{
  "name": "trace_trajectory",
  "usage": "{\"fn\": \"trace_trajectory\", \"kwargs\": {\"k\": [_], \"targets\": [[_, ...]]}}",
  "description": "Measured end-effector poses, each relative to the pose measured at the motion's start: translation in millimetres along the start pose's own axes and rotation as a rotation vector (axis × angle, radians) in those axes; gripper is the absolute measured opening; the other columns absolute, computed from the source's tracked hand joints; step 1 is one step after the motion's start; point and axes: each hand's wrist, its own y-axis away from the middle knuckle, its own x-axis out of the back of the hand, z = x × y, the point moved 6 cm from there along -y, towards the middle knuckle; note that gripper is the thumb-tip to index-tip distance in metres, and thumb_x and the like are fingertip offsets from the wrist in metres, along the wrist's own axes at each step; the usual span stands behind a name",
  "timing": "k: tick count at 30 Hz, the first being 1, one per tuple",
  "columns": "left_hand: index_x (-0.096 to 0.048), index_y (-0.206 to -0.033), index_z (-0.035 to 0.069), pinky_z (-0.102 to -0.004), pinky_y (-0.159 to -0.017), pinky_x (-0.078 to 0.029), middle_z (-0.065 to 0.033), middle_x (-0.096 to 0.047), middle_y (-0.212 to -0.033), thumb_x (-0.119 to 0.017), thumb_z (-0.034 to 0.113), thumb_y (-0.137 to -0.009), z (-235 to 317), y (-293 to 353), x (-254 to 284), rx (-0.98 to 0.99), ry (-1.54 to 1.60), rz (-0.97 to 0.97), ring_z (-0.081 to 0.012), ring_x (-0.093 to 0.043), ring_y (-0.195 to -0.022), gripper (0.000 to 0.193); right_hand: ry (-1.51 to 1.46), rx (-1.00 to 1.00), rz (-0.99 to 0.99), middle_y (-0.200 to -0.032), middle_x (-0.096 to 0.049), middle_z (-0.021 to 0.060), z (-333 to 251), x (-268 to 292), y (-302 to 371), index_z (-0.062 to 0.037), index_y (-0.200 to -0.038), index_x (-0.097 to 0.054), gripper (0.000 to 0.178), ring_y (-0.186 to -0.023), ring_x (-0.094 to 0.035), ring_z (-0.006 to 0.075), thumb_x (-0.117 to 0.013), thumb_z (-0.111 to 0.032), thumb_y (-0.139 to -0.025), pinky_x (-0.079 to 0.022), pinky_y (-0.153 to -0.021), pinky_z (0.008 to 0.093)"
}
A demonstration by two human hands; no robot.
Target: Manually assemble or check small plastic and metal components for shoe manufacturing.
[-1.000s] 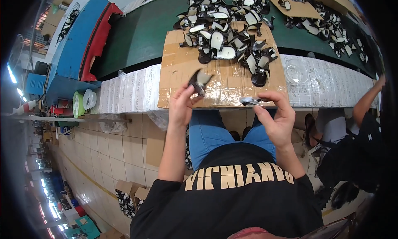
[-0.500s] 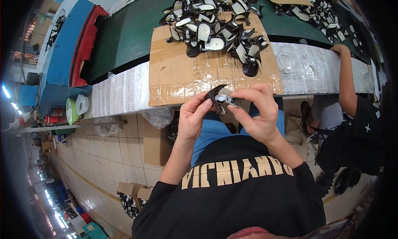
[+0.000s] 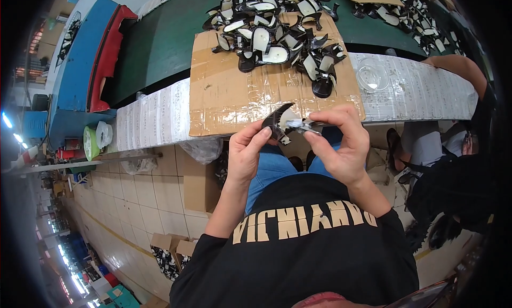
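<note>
Pinching a glossy black, curved heel piece [image 3: 274, 121] between thumb and fingers, the left hand [image 3: 247, 154] is at the centre of the frame. Just right of it, the right hand [image 3: 342, 142] pinches a small whitish, silvery piece [image 3: 300, 125] beside the heel's pale inner face; whether the two touch is unclear. At upper centre, a heap of black-and-white heel pieces [image 3: 261, 40] lies partly on a cardboard sheet [image 3: 224, 100] covering the desk [image 3: 154, 106]. A clear round container [image 3: 373, 75] sits at upper right.
</note>
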Motion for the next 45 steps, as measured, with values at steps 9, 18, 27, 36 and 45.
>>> {"fn": "trace_trajectory", "kwargs": {"k": [9, 18, 27, 36, 45], "targets": [[-0.068, -0.115, -0.004, -0.0223, -0.074, -0.051, -0.0050, -0.071, -0.095, -0.065, 0.006, -0.092, 7, 8, -7, -0.047, -0.160, 0.011, -0.0087, -0.063, -0.081, 0.024, 0.123, 0.117, -0.027, -0.087, -0.071, 0.0010, 2, -11, -1, -0.0079, -0.095, -0.071, 0.029, -0.080, -0.058, 0.0189, -0.082, -0.008, -0.067, -0.039, -0.079, 0.0313], [-0.067, -0.115, -0.006, -0.0198, -0.076, -0.048, -0.0061, -0.068, -0.100, -0.064, 0.001, -0.091, 17, 12, -14, -0.121, -0.284, -0.045, -0.0070, -0.060, -0.084, 0.025, 0.225, 0.151, 0.029, -0.086, -0.070, 0.0009, 3, -3, -8, -0.0081, -0.095, -0.071, 0.029, -0.081, -0.058, 0.0190, -0.082, -0.008, -0.067, -0.038, -0.080, 0.0320], [-0.067, -0.113, -0.006, -0.0249, -0.075, -0.054, -0.0114, -0.072, -0.097, -0.063, 0.001, -0.091, 1, 10, -1, 0.034, -0.028, -0.009, -0.0132, -0.067, -0.082, 0.024, 0.248, 0.068, 0.118, -0.086, -0.068, 0.0030, 14, 7, -10, -0.0065, -0.093, -0.071, 0.027, -0.081, -0.057, 0.0196, -0.081, -0.008, -0.069, -0.040, -0.079, 0.0317], [-0.066, -0.113, -0.006, -0.0284, -0.072, -0.058, -0.0138, -0.072, -0.096, -0.062, 0.004, -0.092, -7, 6, -1, 0.132, 0.107, 0.001, -0.0166, -0.069, -0.079, 0.024, 0.105, 0.016, -0.031, -0.087, -0.069, 0.0027, 2, -2, 1, -0.0064, -0.092, -0.070, 0.026, -0.080, -0.057, 0.0191, -0.081, -0.008, -0.068, -0.040, -0.077, 0.0315], [-0.065, -0.113, -0.008, -0.0287, -0.071, -0.059, -0.0163, -0.072, -0.095, -0.059, 0.004, -0.093, -8, 4, 4, 0.110, 0.061, 0.014, -0.0215, -0.071, -0.080, 0.024, 0.192, 0.121, -0.040, -0.085, -0.070, 0.0003, 2, -8, 0, -0.0075, -0.091, -0.070, 0.027, -0.079, -0.057, 0.0190, -0.082, -0.010, -0.067, -0.038, -0.079, 0.0316]]}}
